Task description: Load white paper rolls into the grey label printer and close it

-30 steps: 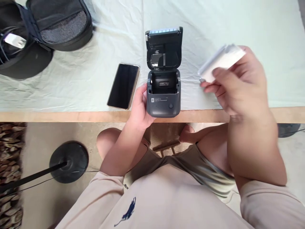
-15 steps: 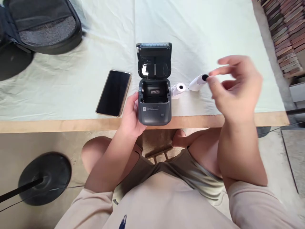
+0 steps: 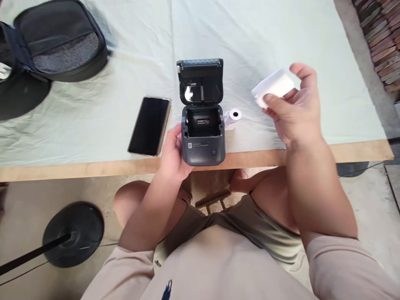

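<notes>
Gripping paper roll (image 3: pixel 272 88) in right hand (image 3: pixel 298 108), portable printer (image 3: pixel 203 153) in left hand (image 3: pixel 173 154). Could knock second roll (image 3: pixel 231 118), right of printer, by shifting printer sideways.

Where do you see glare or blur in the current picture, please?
Head view: glare makes a white patch inside the printer's open lid; head view: the paper in the right hand is bright, with little detail; head view: the bag at upper left looks soft, perhaps from camera motion.
</notes>
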Demonstrator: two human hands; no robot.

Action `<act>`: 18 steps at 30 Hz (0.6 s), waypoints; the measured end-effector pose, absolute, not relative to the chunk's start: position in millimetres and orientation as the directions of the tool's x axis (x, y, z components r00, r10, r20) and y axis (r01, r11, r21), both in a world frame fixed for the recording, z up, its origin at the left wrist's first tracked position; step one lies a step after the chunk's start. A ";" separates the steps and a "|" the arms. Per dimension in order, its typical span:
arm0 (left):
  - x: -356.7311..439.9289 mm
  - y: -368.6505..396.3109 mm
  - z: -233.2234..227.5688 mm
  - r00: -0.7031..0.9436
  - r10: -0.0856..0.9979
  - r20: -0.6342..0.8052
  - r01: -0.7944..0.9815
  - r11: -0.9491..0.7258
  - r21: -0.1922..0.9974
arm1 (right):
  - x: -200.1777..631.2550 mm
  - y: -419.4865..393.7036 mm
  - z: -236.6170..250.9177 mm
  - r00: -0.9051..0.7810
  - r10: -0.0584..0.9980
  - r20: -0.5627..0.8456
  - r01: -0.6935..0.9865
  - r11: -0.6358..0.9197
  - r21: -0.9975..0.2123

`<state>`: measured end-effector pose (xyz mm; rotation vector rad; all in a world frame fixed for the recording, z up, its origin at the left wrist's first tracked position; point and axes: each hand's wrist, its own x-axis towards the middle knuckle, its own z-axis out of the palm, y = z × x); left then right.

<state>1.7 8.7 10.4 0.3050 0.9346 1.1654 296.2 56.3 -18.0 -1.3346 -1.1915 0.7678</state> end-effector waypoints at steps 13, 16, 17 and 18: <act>-1.2 7.8 9.2 0.093 0.909 -0.405 -0.599 0.376 0.707 | 294.9 56.1 -13.5 -0.034 0.999 -0.039 -0.064 -0.041 -0.997; 0.8 7.3 12.7 0.088 0.886 -0.455 -0.610 0.409 0.679 | 295.6 59.3 -26.8 0.025 1.000 -0.005 0.009 -0.005 -1.000; 1.7 7.3 13.7 0.086 0.873 -0.480 -0.626 0.422 0.655 | 295.1 59.4 -29.0 0.047 0.999 0.021 0.026 0.019 -0.999; 2.5 7.2 14.3 0.089 0.860 -0.502 -0.644 0.434 0.630 | 293.7 58.8 -29.3 0.080 0.995 0.052 0.036 0.049 -0.998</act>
